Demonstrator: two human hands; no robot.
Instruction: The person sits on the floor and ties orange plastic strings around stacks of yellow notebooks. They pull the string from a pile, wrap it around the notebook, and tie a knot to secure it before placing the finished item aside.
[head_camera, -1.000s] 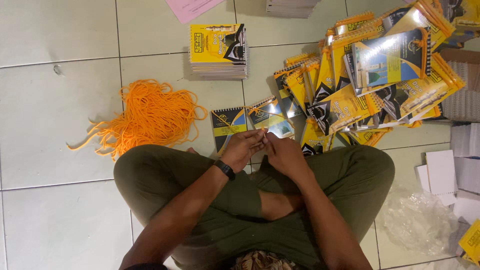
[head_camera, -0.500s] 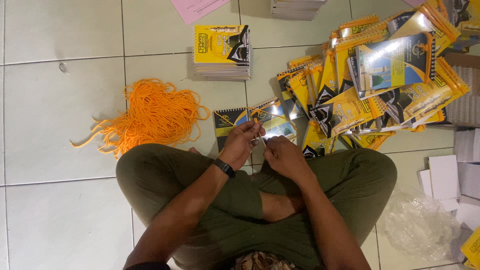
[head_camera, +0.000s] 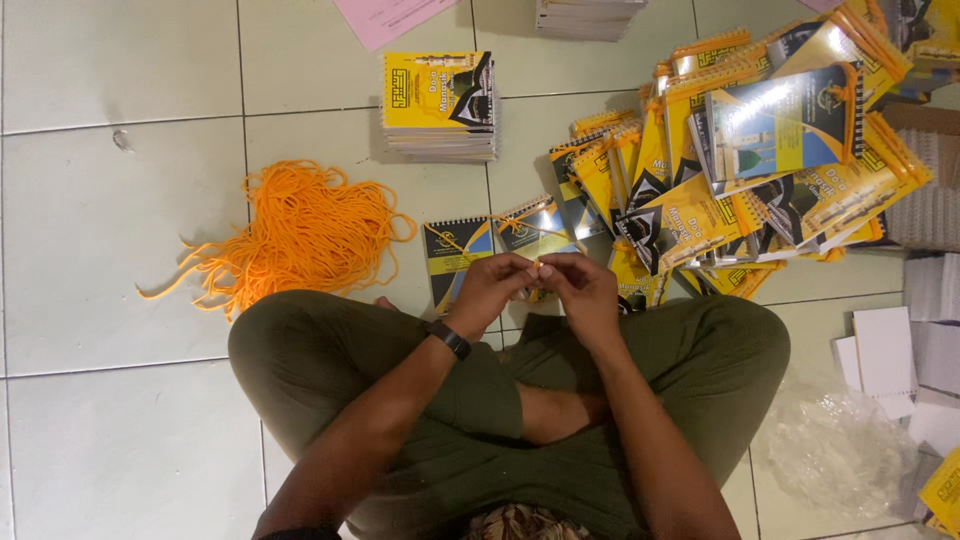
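I sit cross-legged on a tiled floor. My left hand (head_camera: 492, 288) and my right hand (head_camera: 580, 288) meet in front of my knees, fingertips pinched together on a thin orange string (head_camera: 541, 268). The string runs to a small spiral-bound booklet (head_camera: 536, 228) lying just beyond my hands. A second small booklet (head_camera: 455, 252) lies to its left. A black band sits on my left wrist.
A tangled heap of orange strings (head_camera: 290, 232) lies at the left. A neat stack of yellow booklets (head_camera: 438, 108) stands ahead. A big loose pile of booklets (head_camera: 750, 170) fills the upper right. White paper blocks (head_camera: 885, 350) and clear plastic wrap (head_camera: 835, 450) lie at the right.
My hands have drawn together and lifted slightly over the booklet, fingertips now pinching the string between them. The view has shifted a little.
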